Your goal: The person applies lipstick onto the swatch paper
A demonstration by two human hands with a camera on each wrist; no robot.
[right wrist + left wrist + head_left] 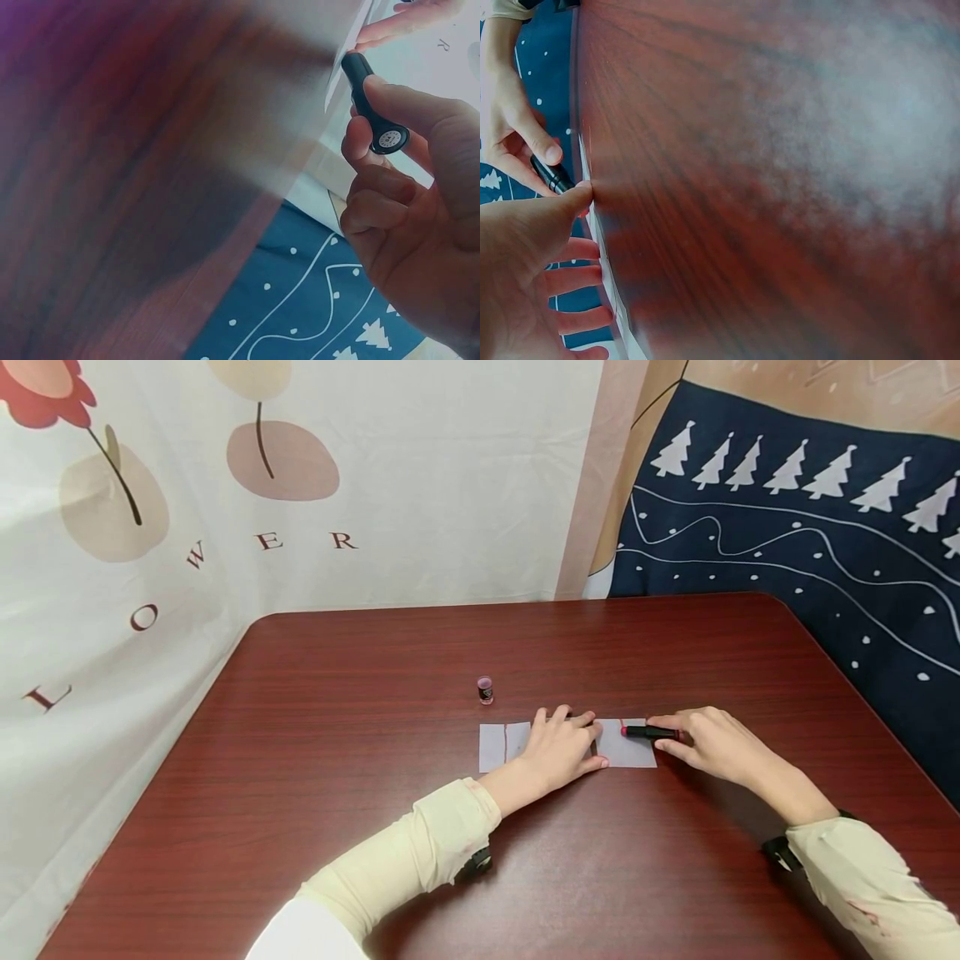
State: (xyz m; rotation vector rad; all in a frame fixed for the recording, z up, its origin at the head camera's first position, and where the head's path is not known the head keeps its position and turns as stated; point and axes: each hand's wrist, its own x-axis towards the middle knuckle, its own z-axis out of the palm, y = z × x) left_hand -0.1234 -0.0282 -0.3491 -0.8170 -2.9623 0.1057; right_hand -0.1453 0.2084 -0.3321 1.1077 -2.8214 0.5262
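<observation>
A pale strip of paper point(492, 748) lies flat on the table, with one red line across its left part and a short red mark near its top edge at the right. My left hand point(558, 745) rests on the paper's middle with fingers spread, hiding that part. In my right hand point(716, 743) I pinch a black lipstick point(651, 732) between thumb and fingers. Its red tip points left, at the short mark on the paper. The right wrist view shows a round white label on the end of the lipstick point(358, 82).
Beyond the paper stands a small cylinder point(486, 691) with a pinkish top and a dark band. The reddish-brown wooden table point(360, 693) has a pale printed curtain point(450, 510) behind it and a dark blue cloth point(750, 518) with white trees at the right.
</observation>
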